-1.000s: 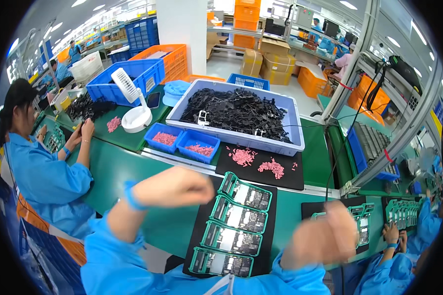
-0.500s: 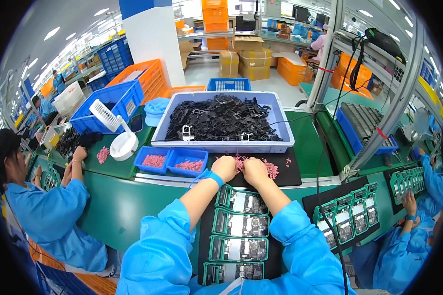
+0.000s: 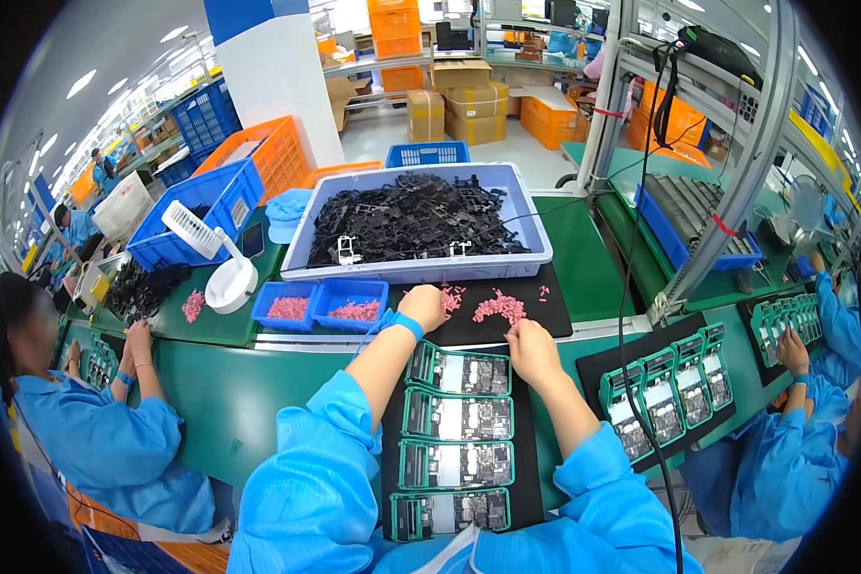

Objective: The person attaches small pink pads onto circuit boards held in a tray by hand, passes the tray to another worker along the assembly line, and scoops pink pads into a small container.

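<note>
My left hand (image 3: 423, 307) rests on the black mat (image 3: 555, 320) beside a heap of small pink parts (image 3: 450, 297), fingers curled near them. My right hand (image 3: 531, 352) lies at the mat's front edge just below a second pink heap (image 3: 499, 306). Whether either hand pinches a part is hidden. Under my forearms a column of several green carriers with circuit boards (image 3: 457, 418) lies on a black strip, running toward me.
A grey bin of black plastic frames (image 3: 416, 222) stands behind the mat. Two small blue trays of pink parts (image 3: 320, 308) and a white desk fan (image 3: 222, 273) sit to the left. Persons in blue coats work at my left (image 3: 96, 430) and right (image 3: 804, 430).
From raised and spread apart a second ago, both hands have come down and forward to the pink heaps on the mat. The view has also tilted forward.
</note>
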Demonstrator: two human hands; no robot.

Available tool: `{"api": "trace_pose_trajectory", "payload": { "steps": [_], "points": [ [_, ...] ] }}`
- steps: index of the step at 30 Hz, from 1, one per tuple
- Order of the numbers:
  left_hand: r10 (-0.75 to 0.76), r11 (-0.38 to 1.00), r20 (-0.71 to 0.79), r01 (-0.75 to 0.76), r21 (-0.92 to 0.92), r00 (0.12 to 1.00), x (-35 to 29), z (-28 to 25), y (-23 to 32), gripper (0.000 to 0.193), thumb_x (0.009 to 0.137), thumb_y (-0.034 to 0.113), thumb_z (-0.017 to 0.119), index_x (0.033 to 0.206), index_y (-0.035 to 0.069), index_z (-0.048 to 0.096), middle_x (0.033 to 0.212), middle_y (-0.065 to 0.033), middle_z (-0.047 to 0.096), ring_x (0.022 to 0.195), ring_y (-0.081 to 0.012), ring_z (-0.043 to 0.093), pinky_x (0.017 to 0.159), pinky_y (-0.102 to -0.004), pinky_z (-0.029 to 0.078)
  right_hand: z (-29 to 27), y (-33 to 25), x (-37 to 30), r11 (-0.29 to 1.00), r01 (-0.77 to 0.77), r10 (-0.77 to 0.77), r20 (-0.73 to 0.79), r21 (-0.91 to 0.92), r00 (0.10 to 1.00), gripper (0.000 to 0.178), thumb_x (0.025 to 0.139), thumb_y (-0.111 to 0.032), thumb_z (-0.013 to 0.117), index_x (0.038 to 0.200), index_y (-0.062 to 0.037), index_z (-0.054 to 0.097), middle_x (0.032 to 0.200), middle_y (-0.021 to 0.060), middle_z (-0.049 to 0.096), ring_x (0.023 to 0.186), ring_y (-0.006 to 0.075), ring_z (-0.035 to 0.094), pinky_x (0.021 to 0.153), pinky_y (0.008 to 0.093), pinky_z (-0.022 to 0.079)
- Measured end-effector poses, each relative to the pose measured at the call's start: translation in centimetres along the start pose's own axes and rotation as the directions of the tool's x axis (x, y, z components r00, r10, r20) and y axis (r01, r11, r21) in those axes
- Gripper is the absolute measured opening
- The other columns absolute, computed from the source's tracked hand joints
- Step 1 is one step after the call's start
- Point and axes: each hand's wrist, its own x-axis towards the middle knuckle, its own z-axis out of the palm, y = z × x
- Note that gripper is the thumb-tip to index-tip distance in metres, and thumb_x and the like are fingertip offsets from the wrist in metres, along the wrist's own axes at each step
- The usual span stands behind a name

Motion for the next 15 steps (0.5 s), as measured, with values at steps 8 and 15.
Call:
{"api": "trace_pose_trajectory", "payload": {
  "steps": [8, 15],
  "points": [
    [0.062, 0.998, 0.139, -0.063, 0.002, 0.988, 0.1, -0.8, 0.3, 0.021, 0.063, 0.024, 0.071, 0.067, 0.003, 0.069, 0.068, -0.02, 0.062, 0.067, -0.0358, 0.063, 0.068, -0.0418, 0.051, -1.5, 0.3, -6.4, 0.998, -0.064, 0.063, 0.054, 0.024, 0.997, 0.008, 0.081, -0.007, 0.059, 0.079, 0.0005, 0.059, 0.083, 0.0188, 0.061, 0.081, 0.0366, 0.059, 0.075, 0.0449, 0.047],
    [0.062, 0.997, 0.206, -0.072, 0.042, 0.977, 0.0, -1.9, 1.6, 0.019, 0.064, 0.022, 0.072, 0.07, 0.004, 0.069, 0.071, -0.0165, 0.065, 0.07, -0.0328, 0.064, 0.068, -0.04, 0.052, -1.2, 0.4, -7.2, 0.998, -0.003, 0.01, 0.112, -0.063, 0.994, 0.008, 0.079, -0.008, 0.059, 0.079, -0.0006, 0.059, 0.082, 0.0187, 0.061, 0.08, 0.0362, 0.06, 0.076, 0.0445, 0.048]
  ]
}}
